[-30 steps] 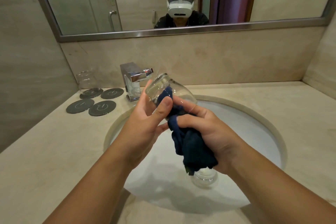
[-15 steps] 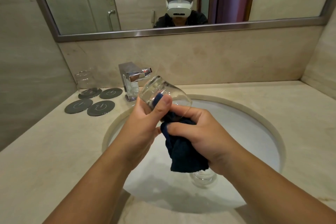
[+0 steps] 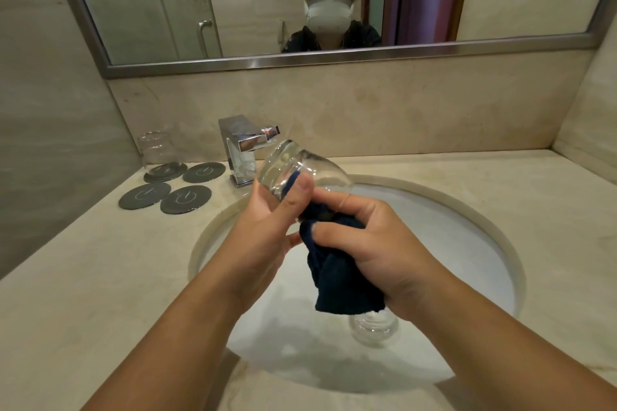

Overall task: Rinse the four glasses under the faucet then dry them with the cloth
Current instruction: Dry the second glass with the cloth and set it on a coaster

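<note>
The dark cloth (image 3: 347, 287) and right hand (image 3: 377, 250) hide part of the glass in the sink (image 3: 372, 332).

Likely a hotel bathroom: sink (image 3: 494, 230), mirror (image 3: 334, 58), shower door (image 3: 173, 10)

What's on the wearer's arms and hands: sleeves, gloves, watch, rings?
Nothing. The left hand and right hand have no gloves, and no rings on the fingers that show. The left forearm and right forearm are uncovered to the frame edge: no sleeves, watch or bands in view.

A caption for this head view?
Over the sink, left hand holds a glass; right hand pushes a dark cloth into it.
</note>
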The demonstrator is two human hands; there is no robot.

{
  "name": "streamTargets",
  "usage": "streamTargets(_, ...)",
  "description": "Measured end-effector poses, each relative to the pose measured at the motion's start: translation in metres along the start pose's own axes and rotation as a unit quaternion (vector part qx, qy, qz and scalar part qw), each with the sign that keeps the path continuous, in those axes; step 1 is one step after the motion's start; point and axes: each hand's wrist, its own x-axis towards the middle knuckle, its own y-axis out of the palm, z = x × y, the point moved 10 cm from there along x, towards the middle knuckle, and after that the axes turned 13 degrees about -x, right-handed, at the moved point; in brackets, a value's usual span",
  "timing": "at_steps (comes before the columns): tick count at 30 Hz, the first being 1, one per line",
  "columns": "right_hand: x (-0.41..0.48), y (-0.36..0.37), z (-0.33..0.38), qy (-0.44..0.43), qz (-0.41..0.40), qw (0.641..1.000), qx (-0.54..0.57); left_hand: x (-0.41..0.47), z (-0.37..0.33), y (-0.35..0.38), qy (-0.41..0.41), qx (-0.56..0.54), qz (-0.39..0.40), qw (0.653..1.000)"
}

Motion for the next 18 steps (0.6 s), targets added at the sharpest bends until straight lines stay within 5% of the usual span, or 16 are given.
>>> streamTargets(10, 0.0012, 0.0073, -0.0061, 0.041, 0.064, 0.985, 0.154, 0.0028, -0.0068, -0.0072, 0.025, 0.007, -0.003, 1.0)
streamTargets(18, 0.0004, 0.0004, 0.0001, -0.016, 0.008, 1.0, -0.021, 0.0016, -0.0019, -0.0014, 0.015, 0.007, -0.011, 1.0)
